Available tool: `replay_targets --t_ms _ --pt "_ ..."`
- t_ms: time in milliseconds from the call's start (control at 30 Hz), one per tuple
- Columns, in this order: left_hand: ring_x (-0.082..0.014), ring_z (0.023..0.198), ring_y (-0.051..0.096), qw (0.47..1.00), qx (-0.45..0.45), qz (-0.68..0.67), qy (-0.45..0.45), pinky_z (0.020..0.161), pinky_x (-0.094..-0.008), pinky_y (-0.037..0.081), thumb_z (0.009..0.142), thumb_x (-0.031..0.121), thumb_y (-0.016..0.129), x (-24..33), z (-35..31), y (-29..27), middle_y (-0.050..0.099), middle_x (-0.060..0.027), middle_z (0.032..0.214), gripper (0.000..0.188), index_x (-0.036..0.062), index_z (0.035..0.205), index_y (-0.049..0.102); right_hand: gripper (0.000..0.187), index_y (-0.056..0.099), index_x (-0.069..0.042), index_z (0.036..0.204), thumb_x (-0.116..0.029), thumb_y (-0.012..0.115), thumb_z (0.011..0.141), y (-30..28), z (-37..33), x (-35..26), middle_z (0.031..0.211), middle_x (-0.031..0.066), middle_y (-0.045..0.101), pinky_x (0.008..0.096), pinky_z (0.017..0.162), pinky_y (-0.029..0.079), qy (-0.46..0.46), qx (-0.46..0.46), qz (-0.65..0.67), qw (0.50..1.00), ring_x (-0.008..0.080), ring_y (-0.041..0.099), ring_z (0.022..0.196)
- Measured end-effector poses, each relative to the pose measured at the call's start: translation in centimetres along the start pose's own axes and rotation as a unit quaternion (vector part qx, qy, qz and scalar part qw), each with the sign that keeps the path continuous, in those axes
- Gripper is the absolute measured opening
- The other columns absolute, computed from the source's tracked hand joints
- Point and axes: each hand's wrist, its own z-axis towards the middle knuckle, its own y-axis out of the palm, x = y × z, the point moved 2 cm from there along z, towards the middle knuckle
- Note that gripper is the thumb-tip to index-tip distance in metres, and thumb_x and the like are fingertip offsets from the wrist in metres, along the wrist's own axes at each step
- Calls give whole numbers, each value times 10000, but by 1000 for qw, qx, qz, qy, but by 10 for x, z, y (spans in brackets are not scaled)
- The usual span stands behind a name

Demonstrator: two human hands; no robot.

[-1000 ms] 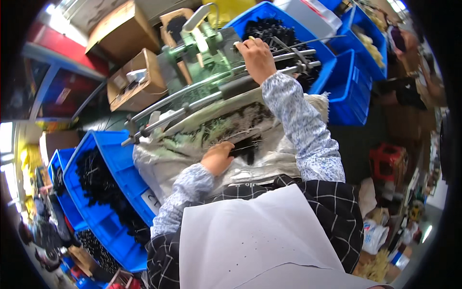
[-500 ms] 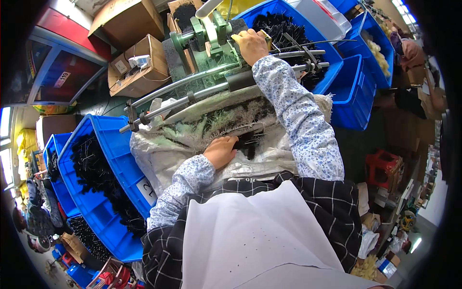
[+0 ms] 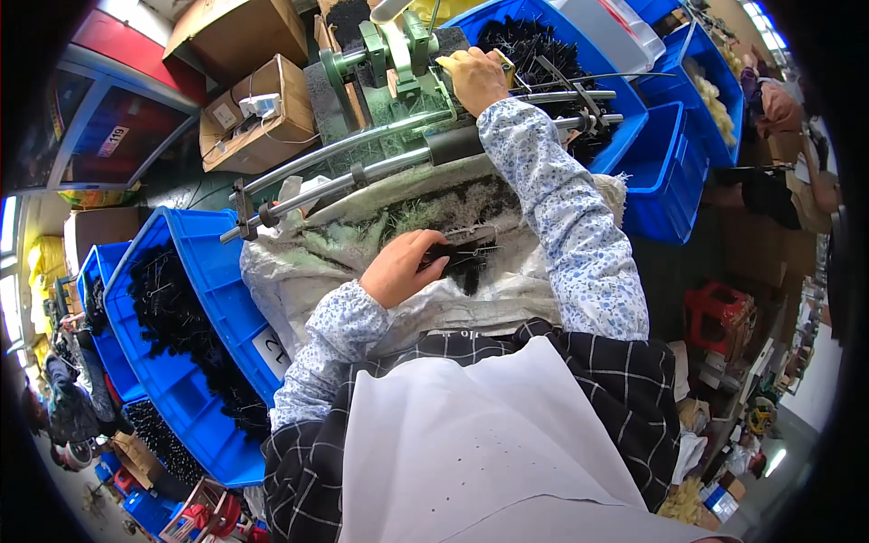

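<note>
Black bristle pieces with thin wire stems (image 3: 468,274), one small heap: on the near side of the green machine (image 3: 418,47), between machine and wearer.

Left hand (image 3: 405,268): at that heap, thumb and fingers parted in a curve, dark bristle showing between them (how firmly it is held, one cannot tell).

Right hand (image 3: 478,83): just right of the machine, fingers bent and close together, fingertips toward its working parts; whether anything is pinched there cannot be made out.

Sleeves, pair, white with blue floral print (image 3: 561,208): one on each forearm, reaching toward the machine.

Sack, pale woven material, soiled (image 3: 299,262): on the machine's near side, beneath the heap.

Metal rails, two (image 3: 339,188): running slantwise along the machine's near side, above the sack.

Crate, blue (image 3: 213,249): left of the machine and nearer the wearer, holding more black bristle pieces.

Crate, blue, second (image 3: 626,118): right of the machine, likewise stocked.

Cardboard box, open (image 3: 288,113): left of the machine, a white device at its top.
</note>
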Motion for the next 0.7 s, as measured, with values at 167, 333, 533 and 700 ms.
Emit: replay_targets --t_ms 167,333,533,700 --pt "-240 802 583 1000 2 -23 0 710 -311 496 810 137 635 5 4 -5 572 -125 1002 283 31 1053 536 264 672 -177 992 -93 499 811 5 4 6 905 13 638 351 802 369 9 -17 72 997 178 543 884" --pt "-225 781 574 999 8 -31 10 705 -300 486 809 135 638 7 4 -8 573 -117 986 282 33 1053 539 285 614 -179 1100 -194 574 818 -1 3 12 956 31 580 351 815 358 -3 -22 1 1000 192 516 897" --pt "-189 793 567 997 36 -52 -35 708 -283 476 810 114 633 7 -6 -28 570 -101 953 286 35 1070 543 343 615 -128 1061 -310 608 770 -13 -21 28 985 33 626 411 797 386 121 -64 11 991 228 525 978" --pt "-182 810 567 996 47 -58 -52 726 -284 479 816 118 629 9 -7 -38 573 -95 956 285 39 1077 544 288 628 -121 1006 -239 605 744 3 -19 13 922 29 644 431 774 404 104 0 59 993 232 560 958"
